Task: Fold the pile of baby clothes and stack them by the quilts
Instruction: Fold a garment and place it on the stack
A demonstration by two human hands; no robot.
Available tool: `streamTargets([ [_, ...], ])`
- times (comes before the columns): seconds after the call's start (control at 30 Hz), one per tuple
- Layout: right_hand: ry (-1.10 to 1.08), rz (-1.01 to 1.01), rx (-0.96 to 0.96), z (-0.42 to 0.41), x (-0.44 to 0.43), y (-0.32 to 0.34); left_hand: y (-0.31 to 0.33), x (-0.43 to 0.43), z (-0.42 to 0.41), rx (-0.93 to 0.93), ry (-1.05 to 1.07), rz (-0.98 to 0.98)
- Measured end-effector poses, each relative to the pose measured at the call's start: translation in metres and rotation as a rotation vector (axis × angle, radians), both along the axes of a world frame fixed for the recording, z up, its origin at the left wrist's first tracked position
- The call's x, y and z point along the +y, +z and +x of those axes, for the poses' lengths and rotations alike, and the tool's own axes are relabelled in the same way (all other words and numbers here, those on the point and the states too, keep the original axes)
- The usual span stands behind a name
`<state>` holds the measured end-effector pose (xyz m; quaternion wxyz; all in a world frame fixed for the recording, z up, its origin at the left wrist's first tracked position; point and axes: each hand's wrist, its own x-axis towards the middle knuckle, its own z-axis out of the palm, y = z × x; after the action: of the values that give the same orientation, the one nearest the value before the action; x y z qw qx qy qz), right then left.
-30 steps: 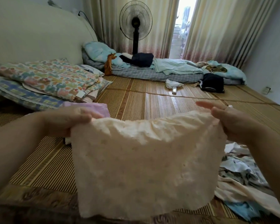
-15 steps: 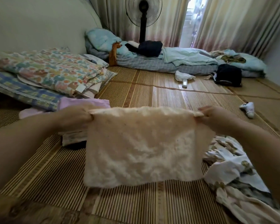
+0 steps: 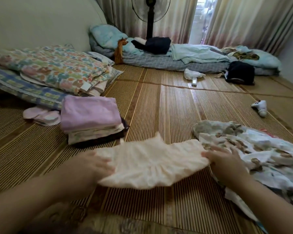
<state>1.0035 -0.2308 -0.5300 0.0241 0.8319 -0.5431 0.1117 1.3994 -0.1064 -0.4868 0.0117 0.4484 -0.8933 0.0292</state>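
A cream baby garment (image 3: 152,163) lies spread on the bamboo mat (image 3: 176,107) in front of me. My left hand (image 3: 95,163) rests on its left edge and my right hand (image 3: 227,159) on its right edge; both are blurred, with fingers that look fairly straight. The unfolded pile of printed baby clothes (image 3: 254,154) lies to the right, under my right forearm. A stack of folded clothes (image 3: 90,119) with a lilac piece on top stands to the left, beside the floral quilts (image 3: 51,70).
Small pink items (image 3: 42,115) lie left of the stack. A white toy (image 3: 260,107) lies on the mat at right. Farther back are a bedding roll (image 3: 184,56), a black bag (image 3: 240,73), a white remote (image 3: 194,81) and a standing fan (image 3: 150,16).
The cream garment was held up in the air between both hands; it has come down onto the mat, and both hands now lie on its edges. The view tilted down.
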Motion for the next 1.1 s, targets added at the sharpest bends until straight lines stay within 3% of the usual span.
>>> streamTargets([
  [0.1,-0.074,0.262,0.124,-0.002,0.021,-0.026,-0.050,0.026,-0.005,-0.020,0.139,0.305],
  [0.17,-0.120,0.410,0.136,0.003,0.029,-0.030,-0.067,0.038,-0.006,0.031,0.188,0.334],
  [0.27,-0.173,0.326,0.125,0.021,0.042,-0.024,-0.070,0.042,-0.004,0.014,0.201,0.274],
  [0.33,-0.177,0.168,-0.020,0.051,0.061,-0.024,-0.074,0.044,-0.002,0.039,0.210,0.284],
  [0.37,-0.170,0.178,-0.107,0.072,0.072,-0.026,-0.075,0.043,-0.002,0.054,0.211,0.296],
  [0.43,-0.207,0.418,-0.136,0.117,0.090,-0.038,-0.072,0.044,-0.002,0.049,0.218,0.318],
  [0.5,-0.239,0.632,0.002,0.148,0.093,-0.058,-0.069,0.044,0.001,0.049,0.225,0.348],
  [0.63,-0.022,0.568,0.182,0.150,0.047,-0.069,-0.072,0.051,0.007,0.075,0.249,0.348],
  [0.8,0.149,0.557,0.331,0.125,-0.008,-0.037,-0.066,0.052,-0.025,0.159,0.204,0.219],
  [0.87,0.191,0.377,0.203,0.126,0.006,-0.028,-0.066,0.042,-0.046,0.187,0.220,0.238],
  [0.9,0.220,0.312,0.028,0.126,0.022,-0.026,-0.065,0.037,-0.054,0.218,0.249,0.272],
  [0.97,0.320,0.381,-0.375,0.124,0.063,-0.023,-0.060,0.025,-0.068,0.302,0.311,0.326],
  [1.0,0.378,0.477,-0.484,0.123,0.084,-0.023,-0.057,0.020,-0.074,0.342,0.333,0.348],
  [1.1,0.397,0.544,-0.327,0.132,0.130,-0.033,-0.049,0.012,-0.080,0.429,0.360,0.358],
])
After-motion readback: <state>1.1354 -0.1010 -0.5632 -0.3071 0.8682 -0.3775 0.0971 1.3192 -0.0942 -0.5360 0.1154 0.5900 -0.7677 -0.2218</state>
